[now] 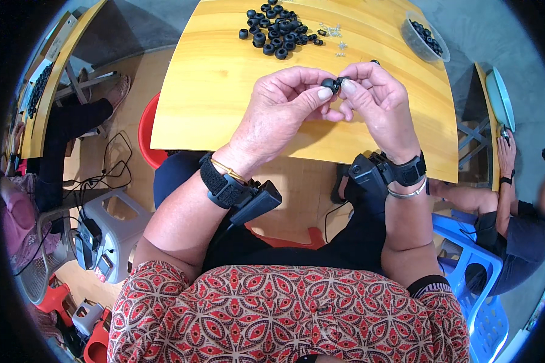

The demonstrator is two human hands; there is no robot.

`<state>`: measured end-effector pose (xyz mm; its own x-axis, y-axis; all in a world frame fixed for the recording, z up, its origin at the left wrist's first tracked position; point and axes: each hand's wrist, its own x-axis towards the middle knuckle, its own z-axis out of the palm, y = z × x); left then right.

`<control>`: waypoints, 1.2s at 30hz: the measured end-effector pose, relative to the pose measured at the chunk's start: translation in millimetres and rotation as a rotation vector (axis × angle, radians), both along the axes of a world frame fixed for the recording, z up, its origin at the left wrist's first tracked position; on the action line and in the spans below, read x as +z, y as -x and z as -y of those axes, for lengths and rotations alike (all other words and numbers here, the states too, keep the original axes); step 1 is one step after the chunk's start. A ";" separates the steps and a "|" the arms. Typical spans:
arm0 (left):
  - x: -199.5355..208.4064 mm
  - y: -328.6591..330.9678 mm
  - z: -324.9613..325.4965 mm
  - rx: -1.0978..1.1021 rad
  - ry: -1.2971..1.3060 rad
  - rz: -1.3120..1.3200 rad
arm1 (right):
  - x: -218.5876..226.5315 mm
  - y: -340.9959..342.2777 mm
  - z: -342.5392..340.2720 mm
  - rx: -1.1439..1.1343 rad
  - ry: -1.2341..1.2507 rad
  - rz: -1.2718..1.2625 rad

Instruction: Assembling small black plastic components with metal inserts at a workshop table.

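Note:
Above the near part of the wooden table, my left hand [284, 103] pinches a small round black piece [329, 84] between thumb and forefinger. Against it, my right hand [378, 100] grips a smaller black piece [343, 80] in its fingertips. The two pieces touch, and the fingers cover much of both. Beyond my hands lies a pile of short black cylindrical pieces [281, 53]. Some small clear bits [342, 46] are scattered to its right. One more black piece [375, 62] shows partly behind my right hand.
A clear plastic tub [410, 42] of black pieces stands at the table's [206, 97] far right. A red stool [148, 130] is by its left edge. Other people sit at tables on both sides. Grey [118, 227] and blue [481, 260] plastic seats and loose black cables [106, 175] are nearby.

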<state>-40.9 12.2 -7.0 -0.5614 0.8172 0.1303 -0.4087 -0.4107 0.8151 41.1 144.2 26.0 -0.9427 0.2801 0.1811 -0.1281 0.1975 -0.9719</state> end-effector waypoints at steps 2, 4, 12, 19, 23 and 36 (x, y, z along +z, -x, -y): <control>0.1 0.4 -0.1 -0.007 0.008 0.010 | -3.2 -0.5 -0.8 -0.004 -0.056 -0.034; -0.1 2.0 0.4 -0.020 0.020 0.036 | -3.0 -1.0 -1.5 -0.020 -0.108 -0.046; 0.4 2.6 1.0 -0.019 0.008 0.084 | 2.3 -3.6 -1.5 -0.045 -0.113 -0.017; -2.9 2.6 -0.3 0.036 0.036 0.005 | -4.3 -1.2 -1.3 -0.091 -0.290 -0.049; -2.3 2.5 0.7 0.056 0.045 -0.021 | -5.9 0.0 -0.3 -0.093 -0.323 -0.062; 2.6 -0.1 1.7 0.196 0.125 -0.211 | -4.6 -0.4 4.8 -0.131 -0.473 -0.077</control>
